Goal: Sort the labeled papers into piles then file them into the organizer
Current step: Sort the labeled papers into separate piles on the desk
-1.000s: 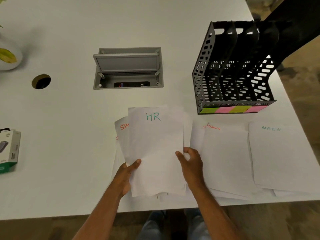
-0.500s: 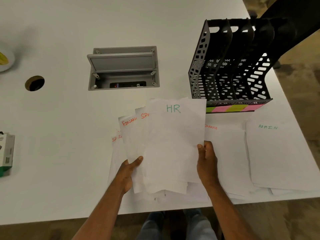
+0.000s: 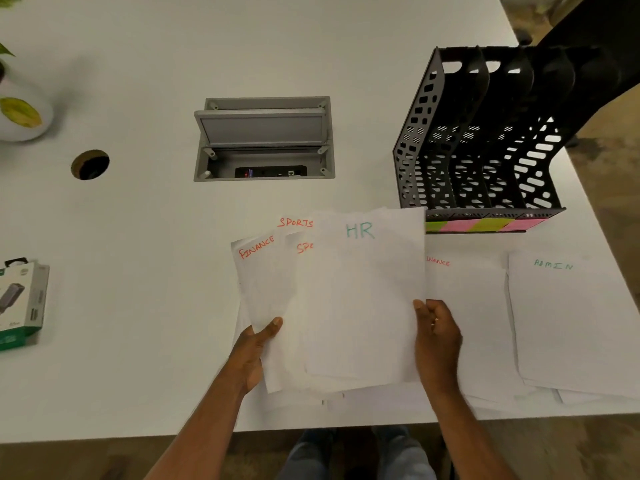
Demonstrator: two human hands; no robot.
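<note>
A: From the head view, what is the person doing with the papers?

B: Both hands are holding a fanned stack above the near edge of the white surface [image 3: 145, 237]. The left hand [image 3: 254, 351] is pinching the lower left of the fan, thumb on top, where a FINANCE sheet [image 3: 263, 282] and a sheet starting "SP" [image 3: 304, 247] are peeking out. The right hand [image 3: 437, 337] is closing its grip on the right edge of the HR sheet [image 3: 363, 299], which is sitting on top of the fan.

A: Why fan them like that?

B: Probably so each label is showing at the top corner, letting the person read several at once and pick where the top sheet goes.

A: Where are the piles?

B: A SPORTS sheet [image 3: 296, 222] is lying flat beyond the fan. To the right, a FINANCE pile [image 3: 467, 306] is lying partly under the held stack, and an ADMIN pile [image 3: 571, 323] is sitting further right, overhanging the near edge. I'm seeing no HR pile, so this sheet may be starting one.

A: And the organizer?

B: The black organizer [image 3: 485, 161] is standing at the far right, its slots looking empty, with coloured sticky notes [image 3: 485, 225] along its front lip facing the piles. Filing is not yet beginning, I'd judge.

A: Anything else?

B: A grey cable box [image 3: 265, 138] is sitting open mid-surface, a round cable hole [image 3: 90, 164] is further left, and a boxed gadget [image 3: 22, 303] is lying at the left edge.
</note>
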